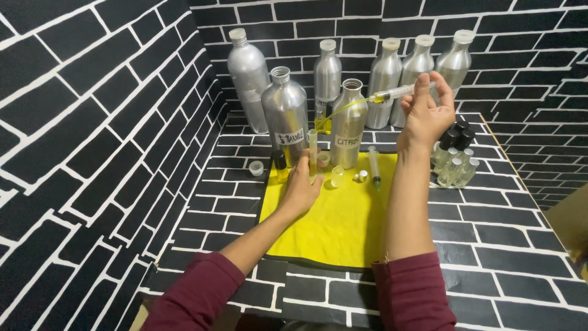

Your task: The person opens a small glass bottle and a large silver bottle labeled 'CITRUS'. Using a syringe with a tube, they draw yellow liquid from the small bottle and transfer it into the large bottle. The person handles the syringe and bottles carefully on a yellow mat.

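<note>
My left hand (301,187) grips the upright tube (313,153), partly filled with yellow liquid; my right hand (425,113) clasps the syringe (398,92), tubing feeding it. Filling remains unfinished.

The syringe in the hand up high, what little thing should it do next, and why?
Probably press the plunger gently. The right hand holds the syringe raised, with yellow liquid in it, and its thin yellow tube curves down toward the narrow glass tube that the left hand keeps upright on the yellow cloth. Whether the tube's end is inside the glass cannot be told, so go slowly.
</note>
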